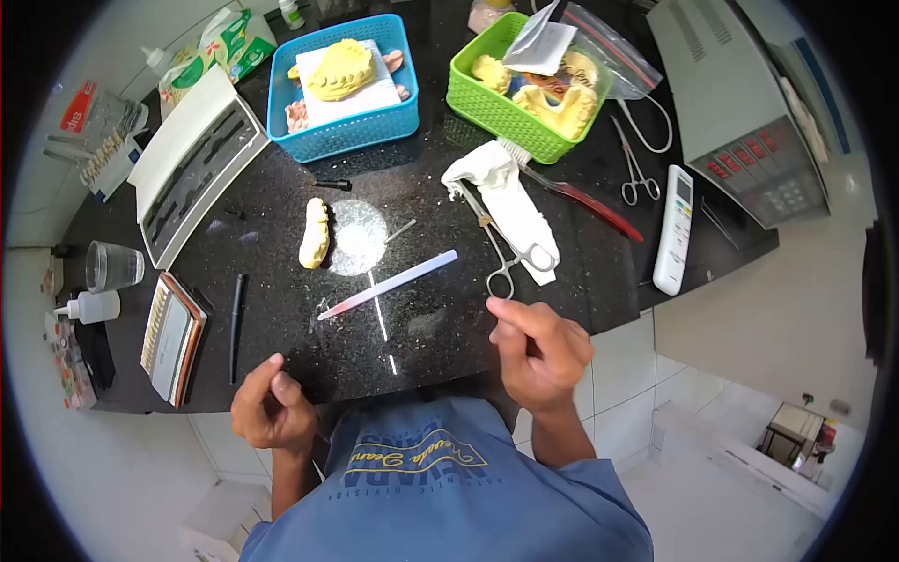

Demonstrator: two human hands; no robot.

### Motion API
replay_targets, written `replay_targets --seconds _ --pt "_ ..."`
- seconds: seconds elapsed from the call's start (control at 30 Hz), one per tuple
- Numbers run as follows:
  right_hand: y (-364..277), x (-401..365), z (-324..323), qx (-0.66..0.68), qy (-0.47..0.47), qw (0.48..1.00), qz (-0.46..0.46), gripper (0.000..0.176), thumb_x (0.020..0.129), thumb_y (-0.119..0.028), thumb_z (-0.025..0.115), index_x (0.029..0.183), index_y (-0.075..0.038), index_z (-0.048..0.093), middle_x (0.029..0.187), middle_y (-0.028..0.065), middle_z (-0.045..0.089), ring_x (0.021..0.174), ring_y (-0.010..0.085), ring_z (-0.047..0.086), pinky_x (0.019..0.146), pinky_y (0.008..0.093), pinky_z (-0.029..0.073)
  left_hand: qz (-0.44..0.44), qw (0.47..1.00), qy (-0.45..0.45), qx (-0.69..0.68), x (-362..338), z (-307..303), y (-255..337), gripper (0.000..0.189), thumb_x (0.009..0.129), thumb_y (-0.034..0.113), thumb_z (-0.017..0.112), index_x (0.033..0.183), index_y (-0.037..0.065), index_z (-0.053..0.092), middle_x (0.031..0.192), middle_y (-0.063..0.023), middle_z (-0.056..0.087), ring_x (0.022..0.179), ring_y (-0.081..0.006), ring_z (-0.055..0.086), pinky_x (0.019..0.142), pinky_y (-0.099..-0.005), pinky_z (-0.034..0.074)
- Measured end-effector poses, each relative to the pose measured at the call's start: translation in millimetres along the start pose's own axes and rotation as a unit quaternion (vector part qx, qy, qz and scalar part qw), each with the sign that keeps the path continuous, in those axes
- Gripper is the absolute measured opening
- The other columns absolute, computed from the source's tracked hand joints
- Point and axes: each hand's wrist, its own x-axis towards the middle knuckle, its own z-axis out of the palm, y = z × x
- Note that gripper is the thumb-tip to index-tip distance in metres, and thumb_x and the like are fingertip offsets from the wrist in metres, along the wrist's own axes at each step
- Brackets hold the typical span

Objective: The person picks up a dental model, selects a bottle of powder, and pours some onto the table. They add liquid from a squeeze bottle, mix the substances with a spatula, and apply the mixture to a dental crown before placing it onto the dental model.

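My left hand point(274, 407) is loosely curled at the counter's front edge, thumb close to forefinger, with nothing visible in it. Nearest to it lies a thin black stick point(237, 328). Also curled and showing nothing held, my right hand point(545, 356) is just below the finger rings of a locking clamp point(496, 245). The clamp's jaws meet a crumpled white cloth point(510, 201). Between the hands, a tapered pale-blue stick with a pinkish end point(389, 284) lies slantwise. Beyond it are a yellow strip of cast teeth point(316, 234) and a whitish powdery round patch point(358, 238).
A blue basket point(351, 140) and a green basket point(510, 122) hold dental casts. Rightward are a red-handled brush point(595, 208), another clamp point(634, 169), a white remote point(673, 229) and a grey machine point(749, 122). An open case point(201, 169), notebook point(173, 337) and glass point(114, 267) stand left.
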Motion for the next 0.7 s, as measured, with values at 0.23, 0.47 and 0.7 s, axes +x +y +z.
replay_targets --seconds 0.23,0.47,0.7 --pt "26.5 85.2 -32.5 -0.039 -0.129 0.991 -0.024 0.035 0.078 0.004 0.076 0.112 -0.005 0.073 0.096 0.0090 0.069 0.068 0.0179 0.065 0.059 0.0306 0.053 -0.089 0.989 0.118 -0.021 6.7 18.1 9.9 0.016 0.100 0.005 0.054 0.108 -0.005 0.065 0.064 -0.0035 0.056 0.049 -0.0053 0.047 0.045 -0.0205 0.035" --pt "41.3 120.7 -12.0 -0.116 -0.331 0.933 -0.087 0.052 0.084 0.003 0.068 0.133 -0.009 0.063 0.126 0.0138 0.063 0.090 0.0281 0.068 0.080 0.0390 0.056 -0.129 0.983 0.132 -0.003 14.5 22.1 15.9 0.015 0.099 0.005 0.055 0.107 -0.004 0.066 0.065 -0.0024 0.055 0.050 -0.0044 0.046 0.046 -0.0199 0.034" --pt "50.9 120.2 -9.0 -0.140 -0.322 0.926 -0.138 0.042 0.085 0.000 0.069 0.126 -0.009 0.064 0.116 0.0110 0.063 0.093 0.0330 0.068 0.081 0.0423 0.056 -0.141 0.984 0.106 -0.003 25.3 26.4 18.6 0.014 0.091 -0.001 0.065 0.102 -0.001 0.073 0.081 -0.0053 0.071 0.057 -0.0028 0.054 0.051 -0.0197 0.041"
